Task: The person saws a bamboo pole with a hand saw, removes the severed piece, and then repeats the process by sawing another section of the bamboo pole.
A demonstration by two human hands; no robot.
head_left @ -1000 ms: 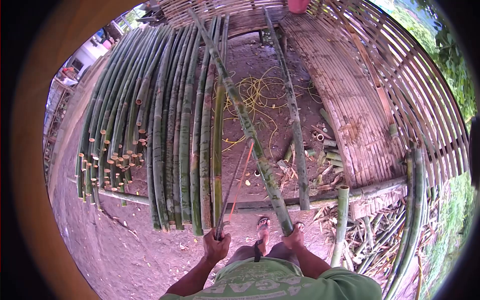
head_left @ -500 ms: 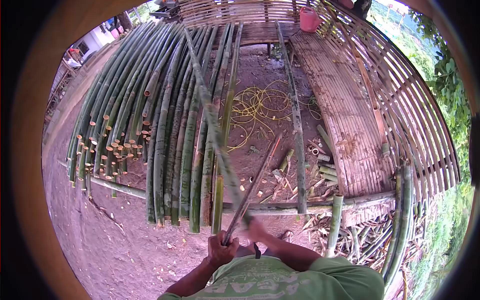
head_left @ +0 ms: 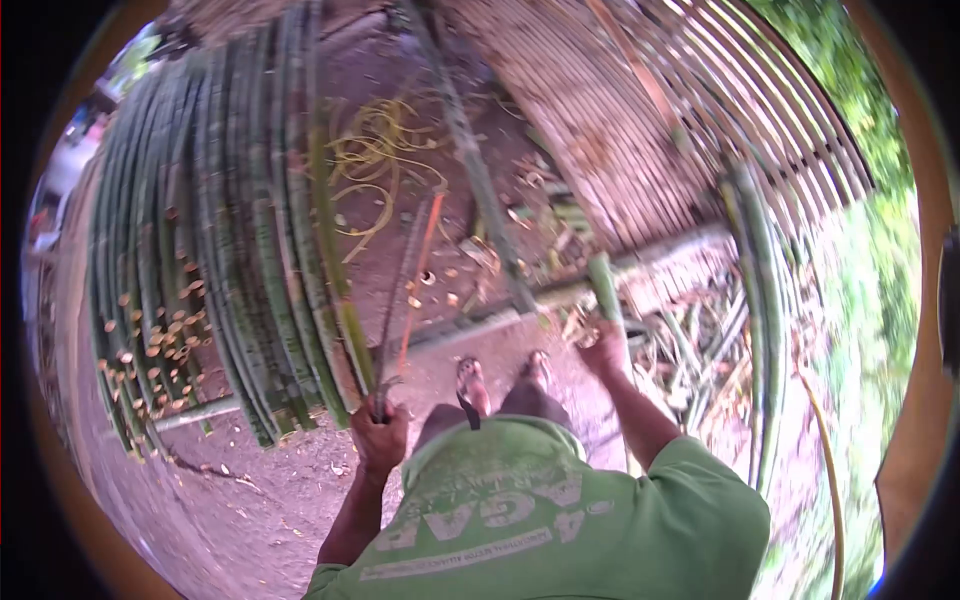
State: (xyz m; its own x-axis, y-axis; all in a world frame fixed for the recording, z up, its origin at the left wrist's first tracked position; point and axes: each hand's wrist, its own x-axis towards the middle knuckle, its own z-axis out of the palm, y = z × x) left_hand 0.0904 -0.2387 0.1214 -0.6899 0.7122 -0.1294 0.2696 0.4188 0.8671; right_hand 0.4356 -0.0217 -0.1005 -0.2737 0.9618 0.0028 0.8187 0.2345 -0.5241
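My left hand (head_left: 380,437) is closed around the lower end of a long, narrow tool (head_left: 402,275). A dark bar and a thin orange bar run side by side on this tool, pointing away over the ground. My left hand is just beside the near ends of the laid bamboo poles (head_left: 290,330). To the right, my right hand (head_left: 602,350) overlaps an upright green bamboo post (head_left: 604,283), below its cut top. Its fingers are blurred, and I cannot tell whether they grip the post.
A bamboo crossbeam (head_left: 455,328) runs in front of my feet. One pole (head_left: 470,160) rests across it, near a yellow hose coil (head_left: 375,150). Further right are a slatted bamboo platform (head_left: 560,110), standing poles (head_left: 760,300) and bamboo scraps (head_left: 690,350).
My view has tilted down and turned right. The slanting pole no longer crosses the gap before me. My hands have moved apart, the right one over to the upright post; the left still holds the narrow tool.
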